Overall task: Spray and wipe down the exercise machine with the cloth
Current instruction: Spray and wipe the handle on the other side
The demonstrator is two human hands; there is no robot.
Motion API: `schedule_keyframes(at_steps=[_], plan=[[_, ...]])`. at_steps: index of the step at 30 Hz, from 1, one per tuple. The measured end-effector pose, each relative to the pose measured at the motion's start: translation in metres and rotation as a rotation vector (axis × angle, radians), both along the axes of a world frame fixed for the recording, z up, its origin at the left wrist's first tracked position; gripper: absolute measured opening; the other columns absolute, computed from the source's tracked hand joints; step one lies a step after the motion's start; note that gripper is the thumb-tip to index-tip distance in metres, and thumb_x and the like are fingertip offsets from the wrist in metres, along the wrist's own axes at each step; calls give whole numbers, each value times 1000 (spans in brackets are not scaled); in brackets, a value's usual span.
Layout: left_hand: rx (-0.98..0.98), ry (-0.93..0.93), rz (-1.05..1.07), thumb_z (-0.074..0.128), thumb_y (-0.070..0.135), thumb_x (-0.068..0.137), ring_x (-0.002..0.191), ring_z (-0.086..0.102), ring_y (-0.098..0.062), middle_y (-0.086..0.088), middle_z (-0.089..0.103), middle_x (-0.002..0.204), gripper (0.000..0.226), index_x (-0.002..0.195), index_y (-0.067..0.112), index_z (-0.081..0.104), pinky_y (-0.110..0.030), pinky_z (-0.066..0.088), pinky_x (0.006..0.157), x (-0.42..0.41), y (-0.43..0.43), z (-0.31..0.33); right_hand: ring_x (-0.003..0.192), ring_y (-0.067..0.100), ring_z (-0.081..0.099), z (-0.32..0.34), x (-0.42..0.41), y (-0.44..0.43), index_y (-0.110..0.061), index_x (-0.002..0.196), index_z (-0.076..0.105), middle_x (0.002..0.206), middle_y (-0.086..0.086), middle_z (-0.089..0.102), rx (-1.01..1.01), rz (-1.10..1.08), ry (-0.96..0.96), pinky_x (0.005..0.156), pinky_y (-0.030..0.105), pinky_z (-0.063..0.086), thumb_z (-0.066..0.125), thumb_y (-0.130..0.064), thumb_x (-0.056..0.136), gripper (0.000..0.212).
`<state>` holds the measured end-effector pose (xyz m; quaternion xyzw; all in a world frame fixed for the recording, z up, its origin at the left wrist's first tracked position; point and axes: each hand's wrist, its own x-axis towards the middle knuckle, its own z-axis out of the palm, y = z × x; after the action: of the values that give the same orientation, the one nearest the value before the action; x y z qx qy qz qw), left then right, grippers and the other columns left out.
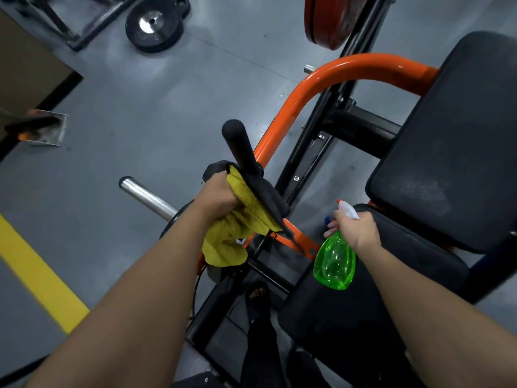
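At frame centre a soft, light yellow cloth is gripped by the left hand around the rigid black handle, while a light, slippery green spray bottle is held at its neck by curled right-hand fingers, lower right.

Cloth is showing fluffy yellow terry pile with a dark matt fabric backing. Spray bottle is reading as glossy translucent green plastic with a white plastic head. Handle is looking matt black, rubber or foam. Frame tube is showing glossy orange paint over metal. Seat pad is looking like matt black vinyl, scuffed grey. Peg is gleaming as polished metal. Floor is showing smooth grey with a faint sheen.
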<state>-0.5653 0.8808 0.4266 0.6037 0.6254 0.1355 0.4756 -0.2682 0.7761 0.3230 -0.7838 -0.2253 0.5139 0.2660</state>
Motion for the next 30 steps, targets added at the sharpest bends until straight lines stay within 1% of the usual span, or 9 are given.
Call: schedule_keyframes(at_steps=[2, 6, 10, 13, 15, 18, 21, 26, 30], plan=[[-84, -81, 12, 77, 16, 90, 86, 69, -21, -1, 73, 90, 9, 94, 21, 72, -22, 57, 66, -3, 0, 1, 80, 29, 74, -2, 0, -1, -6, 71, 75, 67, 11, 75, 11, 1, -16, 97, 48, 54, 55, -54, 71, 52], [-182, -156, 102, 76, 17, 90, 92, 71, -31, -8, 75, 98, 13, 103, 17, 74, -31, 61, 69, -4, -3, 2, 81, 21, 73, 2, -3, -2, -8, 70, 76, 65, 7, 75, 22, 0, -55, 99, 41, 52, 54, -50, 76, 48], [231, 485, 223, 59, 40, 92, 86, 61, -25, 2, 63, 96, 25, 111, 25, 52, -38, 46, 72, 21, -39, 2, 78, 14, 71, 14, -8, -3, -12, 71, 77, 65, 2, 75, 6, -3, -101, 96, 38, 53, 49, -53, 78, 50], [475, 852, 220, 69, 27, 88, 99, 61, -30, -11, 61, 111, 55, 135, 12, 46, -43, 51, 80, 40, -70, -18, 79, 13, 69, 15, -8, -4, -15, 71, 77, 65, -2, 75, -9, 7, -134, 94, 39, 53, 47, -55, 78, 51], [492, 935, 235, 72, 25, 85, 96, 62, -32, -14, 60, 108, 61, 137, 10, 44, -44, 52, 77, 43, -69, -22, 80, 12, 69, 14, -8, -3, -16, 71, 78, 65, -4, 75, -20, 18, -156, 93, 39, 53, 46, -56, 77, 52], [314, 757, 195, 69, 43, 81, 87, 64, -35, -9, 62, 100, 59, 125, 15, 43, -44, 50, 69, 33, -53, -12, 79, 13, 70, 11, -8, -3, -17, 70, 78, 65, -5, 75, -27, 14, -157, 93, 40, 54, 46, -59, 75, 53], [158, 479, 115, 68, 52, 78, 87, 64, -28, 1, 67, 93, 48, 114, 26, 50, -43, 55, 78, 11, -33, -1, 80, 14, 70, 12, -8, -2, -16, 71, 78, 65, -4, 75, -29, 14, -145, 94, 42, 54, 47, -58, 75, 53], [-241, -98, 104, 77, 18, 90, 92, 73, -26, -1, 77, 89, 7, 95, 21, 73, -30, 58, 69, -14, -15, 11, 80, 16, 71, 7, -5, -1, -16, 72, 78, 66, -2, 75, -36, 21, -124, 93, 42, 55, 47, -60, 72, 54], [-507, -218, 165, 69, 19, 96, 82, 77, -26, -8, 79, 88, 8, 100, 12, 72, -33, 61, 64, -16, -17, 17, 79, 15, 71, 6, -4, -2, -16, 70, 78, 64, -2, 75, -15, 35, -146, 94, 41, 54, 47, -56, 72, 51]])
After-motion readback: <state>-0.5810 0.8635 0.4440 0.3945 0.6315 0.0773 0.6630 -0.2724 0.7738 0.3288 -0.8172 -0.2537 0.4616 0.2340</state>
